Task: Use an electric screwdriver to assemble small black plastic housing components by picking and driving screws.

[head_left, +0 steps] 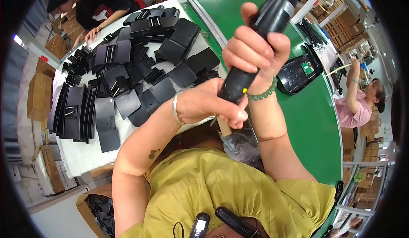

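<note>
A black electric screwdriver (234, 86) slants across the middle of the view, its cord end up and to the right. My right hand (257, 52) is wrapped around its body, with a green bead bracelet on that wrist. Lower down, my left hand (208, 103) closes around the tool's front end, thumb along it. A thin dark tip shows just below the left fingers. Beyond the right wrist, a black plastic housing (298, 71) with a small green circuit board lies on the green work surface (294, 127).
On the left, a white-covered table (81, 157) carries many black plates and brackets (113, 52). A co-worker's hand (91, 34) rests at its far edge. A clear plastic bag (240, 146) lies near my body. A box of black parts (100, 210) stands lower left. Another person (358, 101) works at right.
</note>
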Demonstrator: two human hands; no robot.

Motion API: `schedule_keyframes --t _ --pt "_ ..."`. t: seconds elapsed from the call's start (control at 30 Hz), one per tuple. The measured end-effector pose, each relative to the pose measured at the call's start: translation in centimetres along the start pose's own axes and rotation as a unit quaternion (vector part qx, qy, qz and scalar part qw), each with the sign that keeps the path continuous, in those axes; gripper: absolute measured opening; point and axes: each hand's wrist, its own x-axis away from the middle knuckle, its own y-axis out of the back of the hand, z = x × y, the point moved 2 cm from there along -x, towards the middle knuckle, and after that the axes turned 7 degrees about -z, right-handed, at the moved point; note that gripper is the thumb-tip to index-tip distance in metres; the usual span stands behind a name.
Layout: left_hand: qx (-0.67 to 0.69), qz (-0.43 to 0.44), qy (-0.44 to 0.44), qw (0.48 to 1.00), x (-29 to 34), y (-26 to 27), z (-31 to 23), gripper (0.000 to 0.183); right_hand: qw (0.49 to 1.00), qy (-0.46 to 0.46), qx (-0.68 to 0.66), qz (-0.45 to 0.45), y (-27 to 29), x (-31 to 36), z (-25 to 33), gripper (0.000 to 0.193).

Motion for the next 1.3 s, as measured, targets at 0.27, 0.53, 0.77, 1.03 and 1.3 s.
schedule_keyframes --t 0.27,0.53,0.77,1.03,1.3 --pt "-0.382 -0.224 -0.167 0.881 2.6 -0.1 0.9 0.02 0.977 0.066 0.204 0.007 -2.6 1.0 -2.3 0.03" --pt "-0.41 -0.293 -0.186 0.843 3.5 -1.3 0.9 0.022 0.988 0.037 0.12 0.094 -2.1 0.4 -2.6 0.038" --pt "-0.02 -0.07 -0.029 0.997 2.8 -0.3 2.8 0.017 0.996 0.021 -0.019 0.089 -0.6 0.7 -3.6 0.029" --pt "-0.269 -0.222 -0.147 0.926 3.7 0.1 3.0 0.015 0.995 0.025 0.036 0.085 -0.3 1.0 -4.3 0.028" --pt "-0.273 -0.232 -0.14 0.923 3.9 -0.4 3.4 0.014 0.993 0.018 0.03 0.115 -0.3 1.1 -4.3 0.031"
